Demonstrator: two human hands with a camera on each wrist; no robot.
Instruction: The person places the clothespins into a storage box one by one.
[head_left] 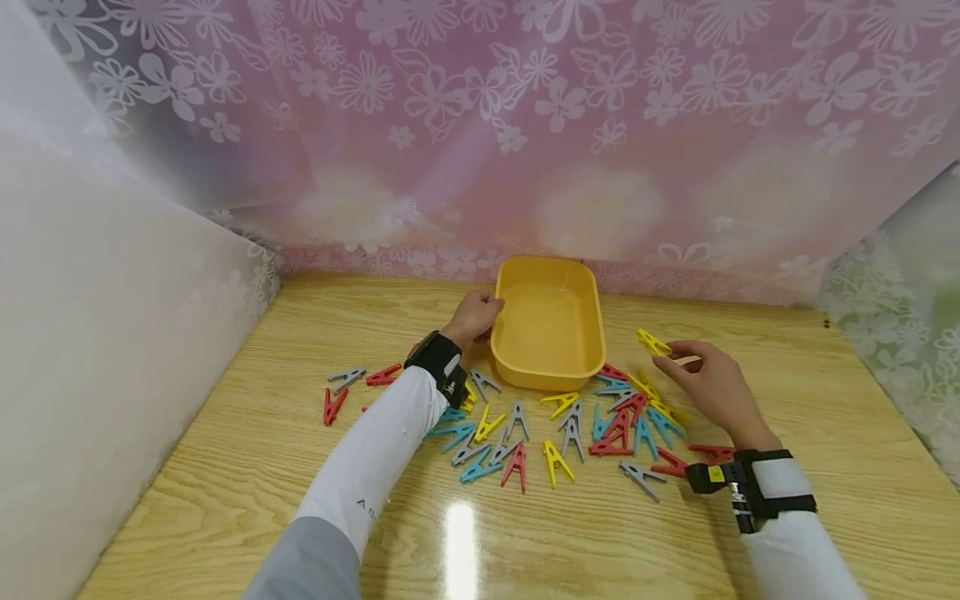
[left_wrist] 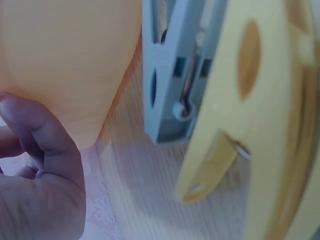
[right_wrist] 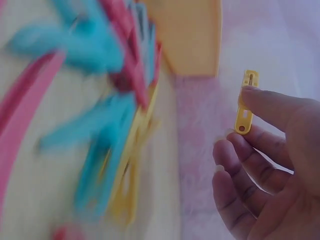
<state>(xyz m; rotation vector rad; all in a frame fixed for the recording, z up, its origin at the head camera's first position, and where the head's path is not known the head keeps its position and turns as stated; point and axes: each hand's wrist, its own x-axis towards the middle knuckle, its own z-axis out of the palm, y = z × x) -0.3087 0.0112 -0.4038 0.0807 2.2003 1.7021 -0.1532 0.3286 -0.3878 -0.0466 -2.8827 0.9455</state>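
Observation:
A yellow-orange plastic basin [head_left: 547,379] stands on the table with nothing inside. At its left side my left hand [head_left: 476,317] grips the edge, thumb at the rim; in the left wrist view the curled fingers [left_wrist: 37,125] lie against the basin wall [left_wrist: 65,60]. My right hand [head_left: 708,379] pinches a yellow clothespin [head_left: 652,342] between thumb and fingers, held above the table to the right of the basin. The right wrist view shows the same yellow clothespin [right_wrist: 244,115] under the thumb. Loose red, blue, grey and yellow clothespins [head_left: 618,425] lie below the right hand.
More clothespins [head_left: 480,450] are scattered in front of the basin and under the left forearm. A few red and grey clothespins [head_left: 335,406] lie further left. Behind the wood-grain table [head_left: 337,317] hangs a pink flowered curtain [head_left: 450,167], with pale cloth at both sides.

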